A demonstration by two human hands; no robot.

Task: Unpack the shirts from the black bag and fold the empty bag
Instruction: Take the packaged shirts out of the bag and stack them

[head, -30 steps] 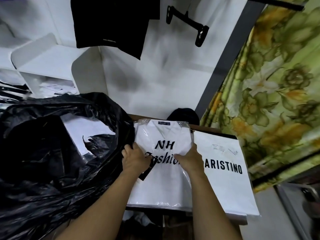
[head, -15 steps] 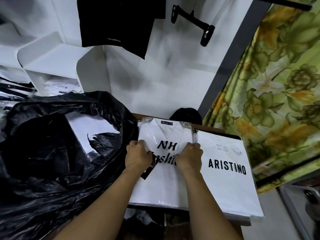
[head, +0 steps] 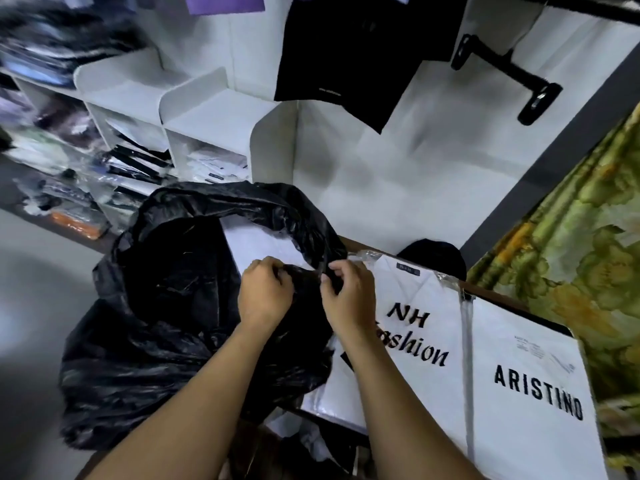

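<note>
A: Setting: clothes storeroom, white wall, white shelf unit point(head: 207, 112) behind, wooden worktop point(head: 495, 293) at right.

B: Fingers?

A: Fingers point(head: 269, 267) of the left hand point(head: 265, 296) and of the right hand point(head: 349, 299) are curled, pinching the rim of the black bag point(head: 166, 306). The hands are close together, at the rim nearest the worktop.

B: Outward from there?

A: The bag slumps left of the worktop with its mouth gaping. One white packaged shirt point(head: 263, 244) shows inside, just beyond the hands. The NH Fashion shirt pack point(head: 422, 306) lies on the worktop against the bag, with the ARISTINO pack point(head: 530, 341) beside it.

B: Handling?

A: Judgement only: the bag is thin film, limp, light, slippery and easily torn. Hold it at the rim with both hands and spread. The packs look flat, slick and fairly stiff, so grip one by an edge rather than a face.

B: Change from half a second ago?

A: Both hands then lay on the NH Fashion pack; now they are off it and on the bag rim. The view has swung left, so more shelving shows.
</note>
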